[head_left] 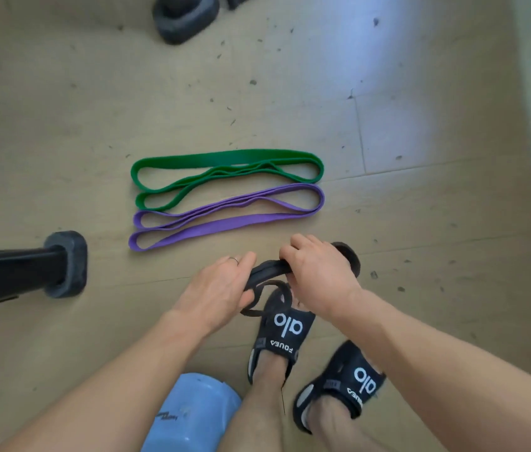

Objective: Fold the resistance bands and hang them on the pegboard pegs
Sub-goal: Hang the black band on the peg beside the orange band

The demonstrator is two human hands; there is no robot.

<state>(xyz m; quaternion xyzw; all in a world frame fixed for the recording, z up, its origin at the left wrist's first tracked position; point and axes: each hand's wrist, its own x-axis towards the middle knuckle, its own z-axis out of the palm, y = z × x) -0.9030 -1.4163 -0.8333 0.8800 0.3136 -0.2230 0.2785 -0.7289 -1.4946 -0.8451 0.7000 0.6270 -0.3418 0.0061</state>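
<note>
A black resistance band [267, 272] is bunched between both hands low over the floor. My left hand [217, 290] holds its left part, fingers curled around the loops. My right hand [318, 272] grips the right part from above, and a black loop sticks out behind it. Further out on the floor lie a folded green band [225, 158] and, just nearer, a folded purple band [199, 230], side by side. No pegboard is in view.
A black post on a grey rubber foot [65, 265] stands at the left. Another grey foot [189, 14] is at the top. My feet in black sandals [285, 334] are below the hands. A light blue container [192, 415] sits at the bottom.
</note>
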